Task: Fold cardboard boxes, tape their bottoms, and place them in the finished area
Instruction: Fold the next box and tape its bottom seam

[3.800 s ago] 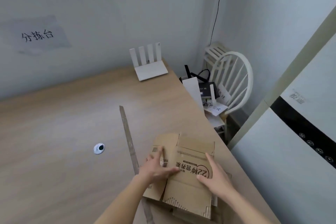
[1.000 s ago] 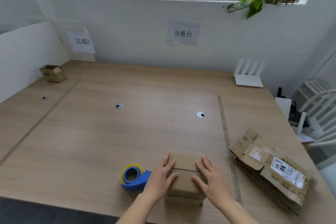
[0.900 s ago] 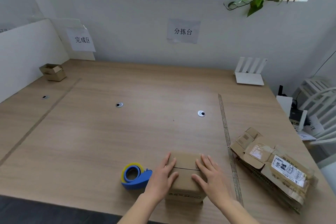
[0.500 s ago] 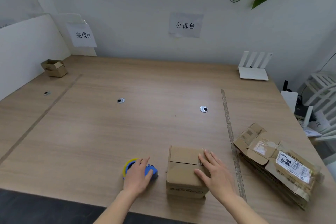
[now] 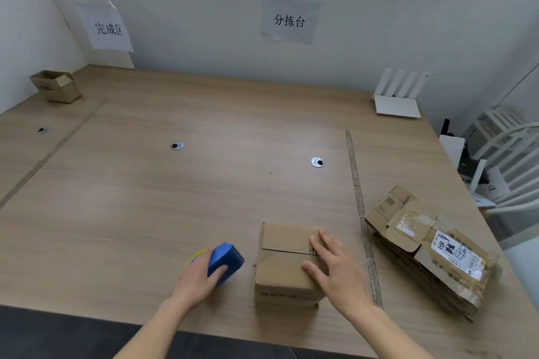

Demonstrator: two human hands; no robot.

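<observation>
Your left hand (image 5: 198,278) has left the folded box (image 5: 287,265) at six o'clock and now grips the blue tape dispenser (image 5: 224,259) beside it, your flat right hand (image 5: 338,271) pressing the flaps shut, so taping likely follows.

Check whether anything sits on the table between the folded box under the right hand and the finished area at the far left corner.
Nothing visible blocks it. From the folded box, held down by the right hand, bare table runs to the finished area, where one small box stands. The tape dispenser, gripped by the left hand, lies just left of the box.
</observation>
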